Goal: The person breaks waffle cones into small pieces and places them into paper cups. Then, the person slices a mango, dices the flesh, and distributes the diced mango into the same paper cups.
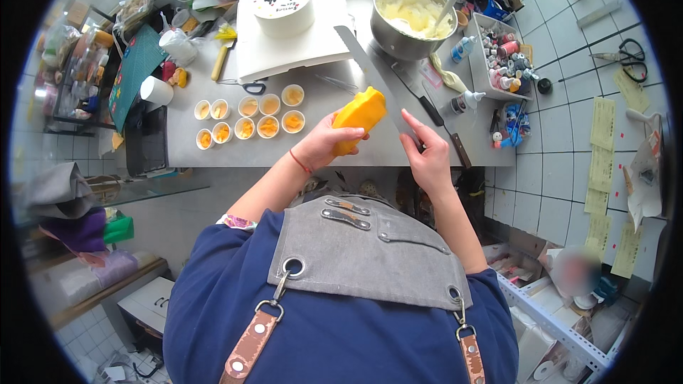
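My left hand grips a piece of peeled yellow fruit, apparently mango, and holds it above the steel table's front part. In my right hand is the handle of a long serrated knife. Its blade slants up and to the left, passing just right of the fruit; whether they touch I cannot tell. To the left of the fruit, several small white cups stand in two rows. The nearer row holds orange fruit pieces, while paler contents show in the farther cups.
A decorated white cake stands on a white board at the back. Right of it are a metal bowl of cream, a spatula, a piping bag and a bin of bottles. Scissors lie behind the cups.
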{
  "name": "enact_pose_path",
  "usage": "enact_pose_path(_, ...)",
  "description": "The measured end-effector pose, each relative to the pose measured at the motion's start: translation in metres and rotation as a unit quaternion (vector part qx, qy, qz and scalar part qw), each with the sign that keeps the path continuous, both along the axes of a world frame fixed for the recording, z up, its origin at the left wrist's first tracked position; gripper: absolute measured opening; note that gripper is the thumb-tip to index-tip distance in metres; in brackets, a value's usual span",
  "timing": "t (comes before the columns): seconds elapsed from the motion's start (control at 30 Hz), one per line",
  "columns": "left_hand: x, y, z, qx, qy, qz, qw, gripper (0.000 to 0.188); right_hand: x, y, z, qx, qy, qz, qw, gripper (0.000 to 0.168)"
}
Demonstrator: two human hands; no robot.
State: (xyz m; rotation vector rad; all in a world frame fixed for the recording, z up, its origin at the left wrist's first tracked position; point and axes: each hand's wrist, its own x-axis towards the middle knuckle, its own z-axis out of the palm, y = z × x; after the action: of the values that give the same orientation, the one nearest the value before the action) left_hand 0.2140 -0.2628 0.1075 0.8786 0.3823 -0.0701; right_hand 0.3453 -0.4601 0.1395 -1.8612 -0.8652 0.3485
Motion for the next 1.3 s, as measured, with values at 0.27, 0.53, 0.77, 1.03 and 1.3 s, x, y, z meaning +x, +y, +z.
enact_pose_path(0.27,0.017,0.017,-0.001,-0.044,0.008,0.051,0.998,0.051,-0.008,-0.039,-0.012,-0.050,0.033,0.010,0.998,0.047)
enact_pose_path(0.53,0.033,-0.002,-0.025,-0.041,0.067,0.004,0.997,0.053,-0.002,-0.082,-0.045,-0.065,0.185,-0.011,0.981,0.046)
enact_pose_path(0.77,0.044,-0.044,-0.038,-0.079,0.113,-0.069,0.988,0.048,0.027,-0.038,-0.062,-0.079,0.123,0.002,0.989,0.042)
enact_pose_path(1.03,0.054,-0.047,-0.070,-0.087,0.128,-0.051,0.987,0.045,0.011,-0.076,-0.092,-0.069,0.135,-0.017,0.988,0.045)
enact_pose_path(1.3,0.067,-0.050,-0.090,-0.111,0.145,-0.046,0.982,0.040,0.010,-0.098,-0.103,-0.074,0.171,0.018,0.982,0.047)
